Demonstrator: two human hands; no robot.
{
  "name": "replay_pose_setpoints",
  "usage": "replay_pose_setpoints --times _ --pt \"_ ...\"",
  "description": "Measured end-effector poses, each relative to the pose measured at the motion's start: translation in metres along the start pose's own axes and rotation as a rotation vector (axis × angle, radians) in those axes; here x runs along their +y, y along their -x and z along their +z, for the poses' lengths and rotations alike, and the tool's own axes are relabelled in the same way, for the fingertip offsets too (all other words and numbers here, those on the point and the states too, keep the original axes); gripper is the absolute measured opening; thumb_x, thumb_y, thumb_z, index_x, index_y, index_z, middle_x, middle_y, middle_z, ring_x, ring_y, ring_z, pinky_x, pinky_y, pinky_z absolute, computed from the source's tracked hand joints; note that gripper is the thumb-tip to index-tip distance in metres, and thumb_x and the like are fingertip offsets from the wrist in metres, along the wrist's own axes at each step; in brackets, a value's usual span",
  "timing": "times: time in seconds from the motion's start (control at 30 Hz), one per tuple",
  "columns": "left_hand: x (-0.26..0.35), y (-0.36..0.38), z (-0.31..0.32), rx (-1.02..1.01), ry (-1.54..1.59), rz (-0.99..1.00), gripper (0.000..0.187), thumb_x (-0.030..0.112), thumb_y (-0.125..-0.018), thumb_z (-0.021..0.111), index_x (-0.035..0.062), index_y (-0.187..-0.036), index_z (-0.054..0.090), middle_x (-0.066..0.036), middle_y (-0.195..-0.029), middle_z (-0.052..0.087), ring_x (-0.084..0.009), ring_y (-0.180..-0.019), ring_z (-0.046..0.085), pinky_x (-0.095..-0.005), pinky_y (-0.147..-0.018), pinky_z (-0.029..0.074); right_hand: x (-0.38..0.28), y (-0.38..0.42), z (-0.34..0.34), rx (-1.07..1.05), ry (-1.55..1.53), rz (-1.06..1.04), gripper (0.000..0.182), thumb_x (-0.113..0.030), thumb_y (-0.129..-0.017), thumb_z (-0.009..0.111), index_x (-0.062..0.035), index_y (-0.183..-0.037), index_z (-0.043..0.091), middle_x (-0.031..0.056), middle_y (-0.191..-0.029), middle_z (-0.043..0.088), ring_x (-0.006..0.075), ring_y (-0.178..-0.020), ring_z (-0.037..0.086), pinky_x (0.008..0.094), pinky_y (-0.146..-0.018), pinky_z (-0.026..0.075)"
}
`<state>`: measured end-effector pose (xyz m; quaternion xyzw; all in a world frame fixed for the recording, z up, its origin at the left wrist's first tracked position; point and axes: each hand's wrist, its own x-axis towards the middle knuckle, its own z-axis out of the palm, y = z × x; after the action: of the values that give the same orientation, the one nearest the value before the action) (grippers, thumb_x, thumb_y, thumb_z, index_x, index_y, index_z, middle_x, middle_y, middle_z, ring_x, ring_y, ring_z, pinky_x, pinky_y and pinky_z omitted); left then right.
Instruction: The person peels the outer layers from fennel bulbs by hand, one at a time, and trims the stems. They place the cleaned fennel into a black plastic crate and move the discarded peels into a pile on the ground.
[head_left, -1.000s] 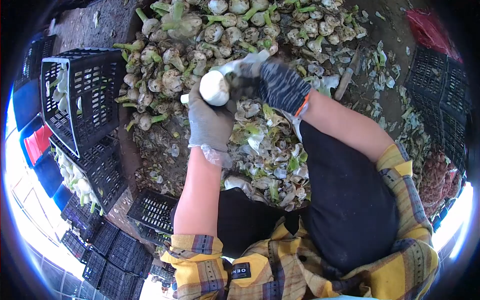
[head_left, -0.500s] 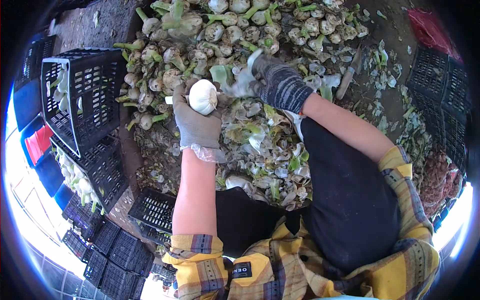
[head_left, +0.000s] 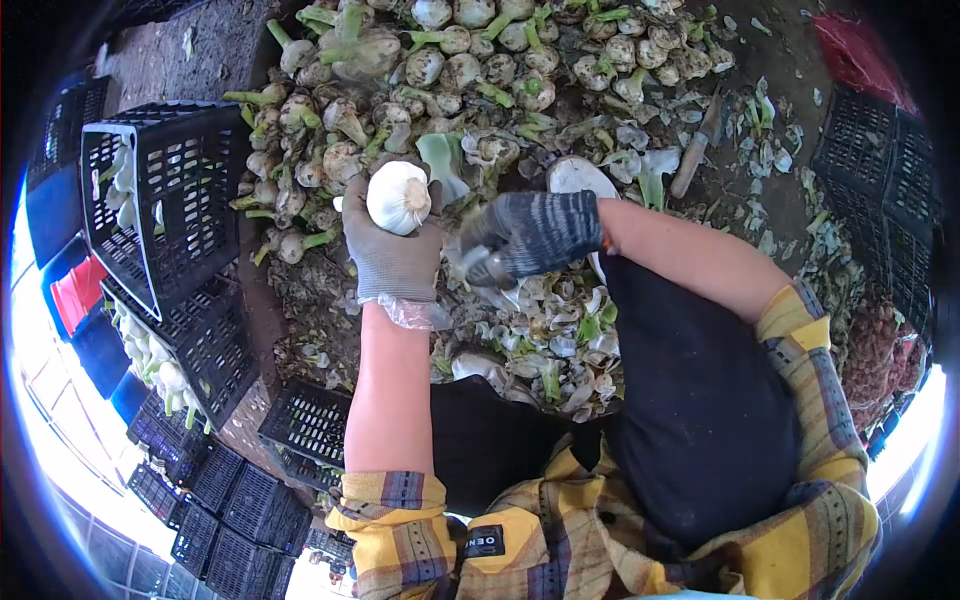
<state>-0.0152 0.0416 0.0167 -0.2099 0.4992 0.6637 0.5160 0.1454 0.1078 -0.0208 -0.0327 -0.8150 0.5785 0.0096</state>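
A clean white garlic bulb [head_left: 399, 198] rests in my left hand [head_left: 393, 245], whose gloved fingers wrap round it from below and behind, the root end facing right. Just to the right is my right hand [head_left: 530, 240] in a dark striped glove, its fingers curled and smeared by motion. Something pale shows at those fingertips, too blurred to name. Behind both hands lies a heap of dirty bulbs with green stems [head_left: 425, 68]. Loose skins and leaf scraps [head_left: 560, 330] cover the ground below my right hand.
Black crates [head_left: 190, 190] stand at the left, two holding clean bulbs [head_left: 150, 355]. A knife-like tool [head_left: 695, 150] lies on the ground at the upper right. More black crates [head_left: 875, 160] and a red net bag [head_left: 865, 60] are at the right. My shoe [head_left: 583, 180] shows beyond my knee.
My right hand has moved down and slightly left, uncovering the shoe tip and the leaf piece behind. The bulb in my left hand has tilted slightly and shifted a little left.
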Motion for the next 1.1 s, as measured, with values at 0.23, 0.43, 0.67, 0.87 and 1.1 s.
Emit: replay_pose_setpoints --times 0.23,0.43,0.67,0.87,1.1 --pt "-0.005 0.016 0.018 -0.013 -0.494 0.321 0.043 0.036 -0.093 0.036 -0.0014 -0.104 0.053 -0.010 -0.096 0.059 -0.0165 -0.083 0.058 -0.0264 -0.072 0.048 0.015 0.007 -0.019 0.050 0.424 0.679 0.044 -0.044 -0.082 0.051 -0.0037 -0.097 0.062 0.0225 -0.103 0.057 0.0336 -0.092 0.056 0.0388 -0.083 0.045" --pt "-0.012 0.024 0.028 -0.089 -0.548 0.360 0.042 0.037 -0.092 0.038 0.0016 -0.109 0.052 -0.010 -0.100 0.057 -0.0176 -0.089 0.057 -0.0298 -0.079 0.047 -0.023 0.005 -0.046 0.442 -0.444 0.626 0.049 -0.042 -0.079 0.061 -0.0096 -0.115 0.052 0.0145 -0.113 0.052 0.0264 -0.095 0.058 0.0359 -0.079 0.050" --pt "-0.042 0.040 0.028 -0.201 -0.944 0.622 0.062 0.027 -0.079 0.061 -0.0039 -0.126 0.035 -0.018 -0.122 0.044 -0.0302 -0.114 0.042 -0.0382 -0.096 0.034 0.009 0.010 -0.030 0.407 -1.175 0.512 0.052 -0.039 -0.079 0.063 -0.0096 -0.119 0.048 0.0096 -0.114 0.053 0.0234 -0.094 0.059 0.0388 -0.073 0.054" --pt "-0.036 0.071 0.033 -0.435 -2.051 1.159 0.080 0.012 -0.065 0.073 0.0045 -0.133 0.030 -0.022 -0.125 0.043 -0.0320 -0.117 0.042 -0.0381 -0.095 0.037 -0.006 0.023 -0.026 0.472 -0.010 0.316 0.033 -0.037 -0.085 0.051 -0.0067 -0.091 0.062 0.0118 -0.079 0.062 0.0206 -0.077 0.063 0.0340 -0.073 0.051" --pt "-0.044 0.079 0.020 -0.409 -1.294 0.486 0.077 0.007 -0.067 0.071 0.0024 -0.132 0.029 -0.014 -0.111 0.052 -0.0226 -0.099 0.054 -0.0328 -0.085 0.045 0.011 0.062 -0.031 0.566 -0.116 -0.051 0.035 -0.039 -0.078 0.060 -0.0074 -0.094 0.064 0.0140 -0.093 0.063 0.0219 -0.080 0.062 0.0328 -0.075 0.048"
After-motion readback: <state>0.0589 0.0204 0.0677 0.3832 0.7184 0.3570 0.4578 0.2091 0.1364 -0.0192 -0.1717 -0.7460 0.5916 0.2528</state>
